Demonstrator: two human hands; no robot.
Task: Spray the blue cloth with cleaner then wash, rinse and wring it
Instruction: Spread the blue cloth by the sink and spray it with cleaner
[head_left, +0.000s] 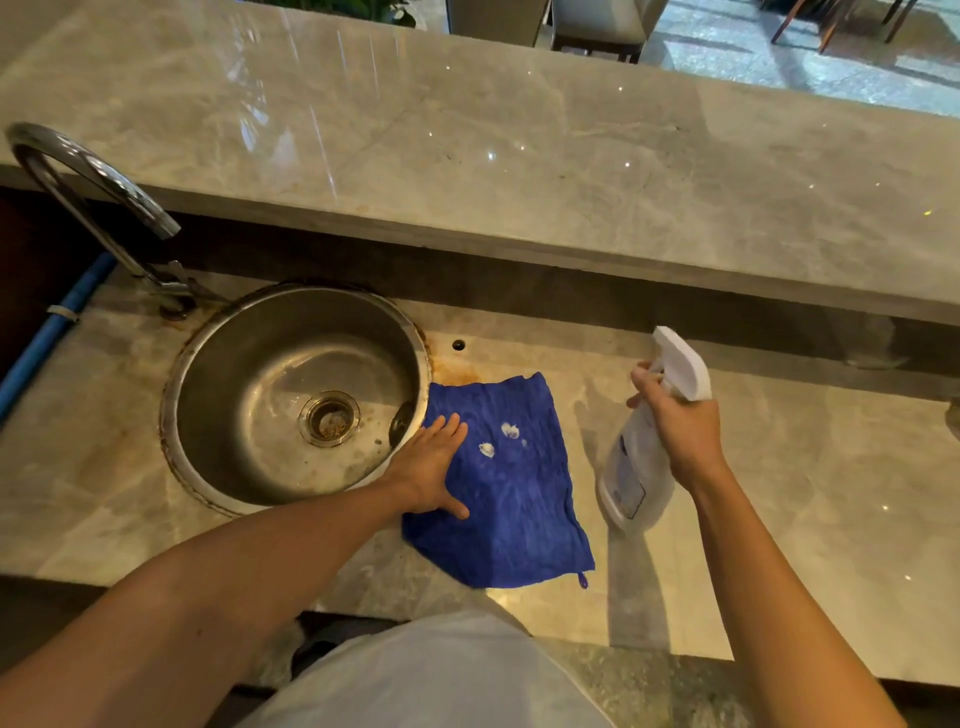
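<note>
We see the blue rectangular microfibre cloth (506, 483) spread flat on the beige marble counter (779, 493), just to the right of the round stainless steel sink (249, 364), its left edge touching the sink's rim. The cloth's long axis runs from the far side of the counter towards us, tilted slightly rightward at the near end, where a small loop hangs off its corner. Two white dabs of foam (498, 439) sit near its middle. Our left hand (428, 470) lies flat on the cloth's left part beside the sink, fingers straight and together, pressing down. Our right hand (675, 423), further right of the sink, is wrapped around the neck of the white plastic spray bottle (636, 467), held above the counter with its nozzle end away from us; we cannot tell exactly where the nozzle aims. The bottle's label is too blurred to read. The curved chrome tap (93, 192) stands behind the sink's left side.
</note>
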